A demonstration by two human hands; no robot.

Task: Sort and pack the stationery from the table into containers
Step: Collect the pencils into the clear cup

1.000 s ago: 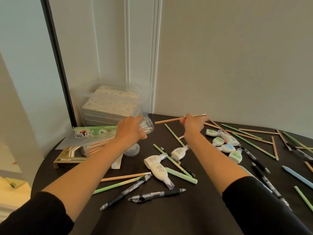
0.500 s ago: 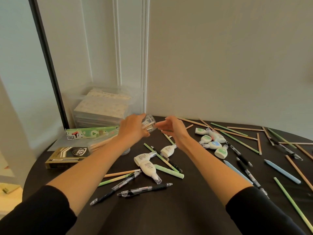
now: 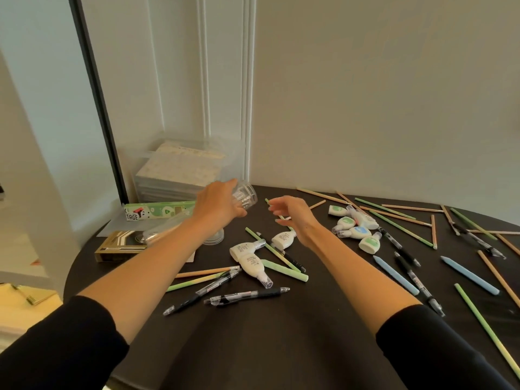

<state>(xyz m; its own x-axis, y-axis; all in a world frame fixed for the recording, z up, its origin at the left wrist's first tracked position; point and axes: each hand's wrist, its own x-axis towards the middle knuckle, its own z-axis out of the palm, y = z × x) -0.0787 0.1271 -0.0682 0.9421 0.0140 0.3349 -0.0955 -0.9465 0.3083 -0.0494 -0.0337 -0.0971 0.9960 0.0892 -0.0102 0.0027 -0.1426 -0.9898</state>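
Observation:
My left hand [image 3: 218,205] grips a clear plastic jar [image 3: 245,196], tilted with its mouth toward the right, above the table's back left. My right hand [image 3: 292,213] hovers just right of the jar's mouth, fingers relaxed and holding nothing. Under and between the hands lie green pencils [image 3: 271,249], white correction-tape rollers [image 3: 249,253] and black pens [image 3: 247,295]. More rollers [image 3: 356,229], wooden pencils [image 3: 394,216], green pencils and blue crayons [image 3: 395,275] are scattered to the right.
A clear storage box [image 3: 180,171] of stacked cases stands in the back left corner. A green pencil box [image 3: 157,211], a gold-black box [image 3: 121,244] and a clear lid [image 3: 215,237] lie by my left forearm. The round dark table's edge [image 3: 70,277] curves at the left.
My right hand held a wooden pencil a second ago, moved left to the jar's mouth, and now holds nothing. The left hand has kept the jar tilted in place.

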